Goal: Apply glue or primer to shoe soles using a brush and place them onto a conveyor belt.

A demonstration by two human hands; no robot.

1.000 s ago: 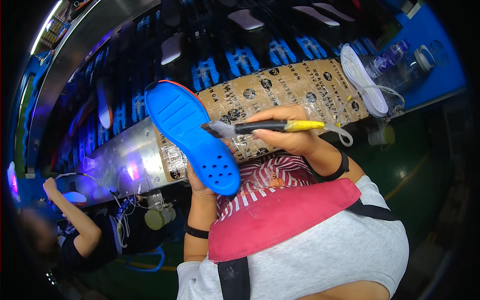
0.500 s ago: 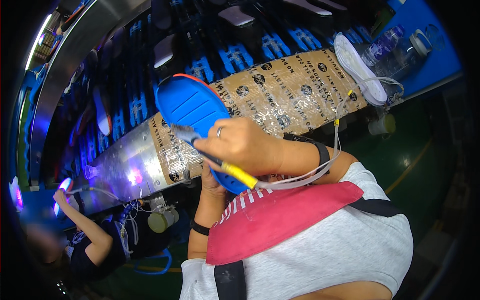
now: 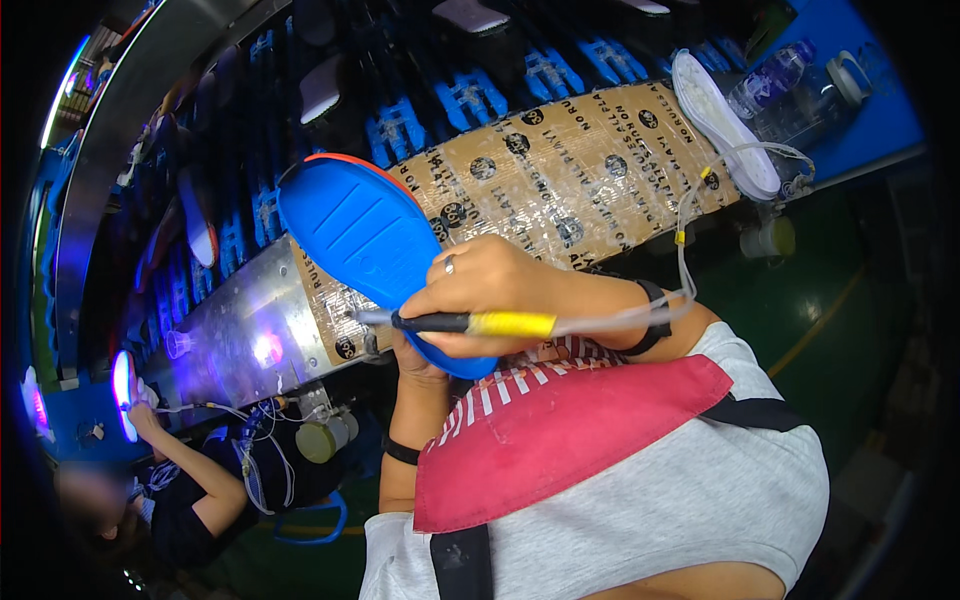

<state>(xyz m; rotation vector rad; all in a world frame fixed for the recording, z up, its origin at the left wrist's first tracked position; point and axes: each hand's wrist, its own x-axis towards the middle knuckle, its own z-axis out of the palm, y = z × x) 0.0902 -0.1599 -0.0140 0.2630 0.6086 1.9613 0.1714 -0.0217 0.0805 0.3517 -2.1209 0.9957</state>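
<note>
Right hand: so, right hand (image 3: 490,290) wraps closed around a brush tool (image 3: 470,323), fingers (image 3: 455,300) curled over the handle, ring on one finger.
Brush tool: black and yellow handle, lies roughly level across the lower end of the sole, metal tip pointing to the person's left, just past the sole's edge; a thin clear tube (image 3: 690,210) runs from its rear end up toward the bench.
Left hand: left hand (image 3: 420,358) sits under the sole's lower end, mostly hidden; fingers grip the blue sole from below, exact finger spread cannot be told.
Blue sole: blue sole (image 3: 370,240) held up in the air above the bench edge, tilted, ridged blue face toward the camera, thin red-orange rim along its upper edge.
Bench: bench (image 3: 570,170) covered in brown printed tape, shiny metal section at its left end.
On bench, right: white sole (image 3: 725,125) lies flat, a clear plastic bottle (image 3: 765,80) just beside it.
Behind bench: dark conveyor (image 3: 420,90) with blue markings, carrying several shoe parts, well apart from the hands.
Person's wear: pink apron (image 3: 560,440) over grey top, black wristband on each forearm.
Lower left: another person, an arm (image 3: 190,460) reaching up toward a glowing light at the bench end.
</note>
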